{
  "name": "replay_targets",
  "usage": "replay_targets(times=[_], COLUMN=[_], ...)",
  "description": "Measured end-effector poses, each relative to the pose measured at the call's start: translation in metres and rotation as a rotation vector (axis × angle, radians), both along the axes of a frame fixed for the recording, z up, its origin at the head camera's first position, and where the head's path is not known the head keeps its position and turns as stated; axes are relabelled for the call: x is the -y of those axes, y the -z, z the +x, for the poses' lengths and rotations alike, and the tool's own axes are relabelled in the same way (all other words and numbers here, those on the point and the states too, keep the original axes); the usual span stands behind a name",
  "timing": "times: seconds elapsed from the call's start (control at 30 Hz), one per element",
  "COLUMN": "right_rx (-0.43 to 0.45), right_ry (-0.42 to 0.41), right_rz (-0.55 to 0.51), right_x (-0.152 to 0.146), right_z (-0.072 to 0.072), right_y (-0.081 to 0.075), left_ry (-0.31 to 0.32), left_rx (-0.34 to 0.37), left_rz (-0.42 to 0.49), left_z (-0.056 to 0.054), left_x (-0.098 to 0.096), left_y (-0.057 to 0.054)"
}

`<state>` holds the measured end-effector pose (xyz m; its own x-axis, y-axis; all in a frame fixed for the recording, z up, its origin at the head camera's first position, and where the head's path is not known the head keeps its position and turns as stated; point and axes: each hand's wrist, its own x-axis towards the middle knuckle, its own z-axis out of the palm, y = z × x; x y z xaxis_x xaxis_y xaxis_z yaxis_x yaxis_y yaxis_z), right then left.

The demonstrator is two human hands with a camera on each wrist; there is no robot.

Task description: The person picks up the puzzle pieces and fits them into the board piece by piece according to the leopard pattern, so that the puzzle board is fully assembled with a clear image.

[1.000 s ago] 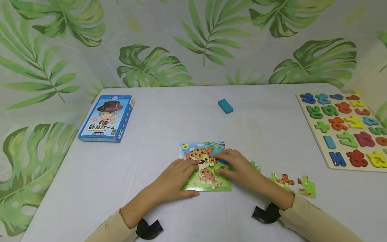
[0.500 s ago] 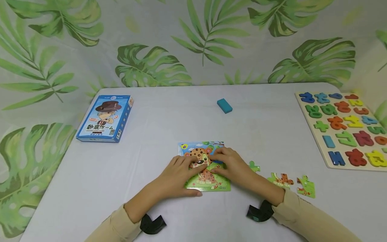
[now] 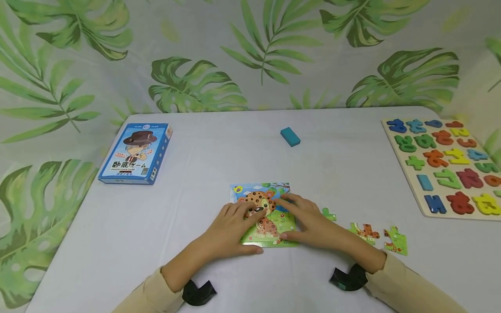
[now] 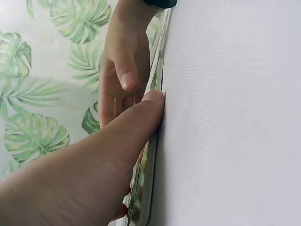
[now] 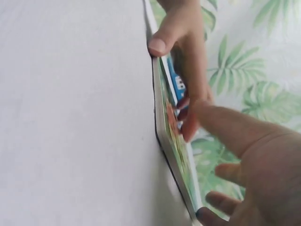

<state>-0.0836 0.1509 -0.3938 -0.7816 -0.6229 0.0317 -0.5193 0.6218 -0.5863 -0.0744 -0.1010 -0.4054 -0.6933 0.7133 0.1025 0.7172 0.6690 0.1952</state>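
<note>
A jigsaw puzzle (image 3: pixel 267 230) with a spotted leopard cub lies flat in front of me. My left hand (image 3: pixel 228 229) rests over its left part, fingers spread on the picture. In the left wrist view, the left thumb (image 4: pixel 143 110) lies against the board's near edge. My right hand (image 3: pixel 313 221) is over the right side, thumb and fingers apart and no piece between them. The right wrist view has the right hand (image 5: pixel 277 174) beside the board's edge. Three loose pieces lie to the right: a green one (image 3: pixel 328 214), a spotted one (image 3: pixel 364 233) and a green-and-orange one (image 3: pixel 397 240).
A teal block (image 3: pixel 290 136) sits farther back on the white-covered table. At the left stands a blue game box (image 3: pixel 135 152). A wooden board (image 3: pixel 412 176) with colourful raised characters lies at the right. Leaf-patterned cloth (image 3: pixel 270 39) hangs behind.
The right thumb and fingers, close together on the puzzle's right side half a second ago, have spread and moved right, uncovering green picture there. The left hand slid slightly right over the puzzle.
</note>
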Motion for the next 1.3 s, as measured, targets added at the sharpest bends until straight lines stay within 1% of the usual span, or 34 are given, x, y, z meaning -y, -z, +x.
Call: replay_targets(times=[0.07, 0.13, 0.17, 0.33, 0.47, 0.6, 0.7, 0.83, 0.9, 1.07, 1.3], right_rx=[0.059, 0.097, 0.103, 0.069, 0.007, -0.03, -0.019, 0.018, 0.025, -0.017, -0.055], right_ry=[0.021, 0.046, 0.057, 0.118, 0.157, 0.196, 0.218, 0.235, 0.241, 0.237, 0.231], right_rz=[-0.081, -0.134, -0.148, -0.143, -0.112, -0.081, -0.065, -0.02, 0.007, 0.042, 0.05], right_x=[-0.005, -0.011, -0.014, -0.035, -0.054, -0.07, -0.079, -0.087, -0.089, -0.092, -0.089], right_z=[0.002, 0.004, 0.005, 0.013, 0.018, 0.02, 0.021, 0.021, 0.021, 0.02, 0.02], right_y=[-0.003, -0.007, -0.01, -0.021, -0.025, -0.021, -0.016, -0.008, -0.005, 0.003, 0.005], left_ry=[0.002, 0.001, 0.001, -0.032, -0.086, -0.151, -0.186, -0.209, -0.213, -0.201, -0.193], left_rx=[-0.003, 0.0, -0.001, 0.005, 0.022, 0.058, 0.097, 0.143, 0.151, 0.136, 0.134], left_rz=[0.015, 0.033, 0.043, 0.105, 0.121, 0.131, 0.139, 0.147, 0.15, 0.17, 0.174], left_z=[0.001, 0.003, 0.004, 0.009, 0.014, 0.019, 0.021, 0.023, 0.023, 0.022, 0.023], left_x=[0.002, 0.004, 0.006, 0.018, 0.03, 0.042, 0.05, 0.056, 0.058, 0.058, 0.058], left_y=[0.001, 0.003, 0.003, 0.003, 0.003, 0.002, 0.002, 0.002, 0.003, 0.004, 0.005])
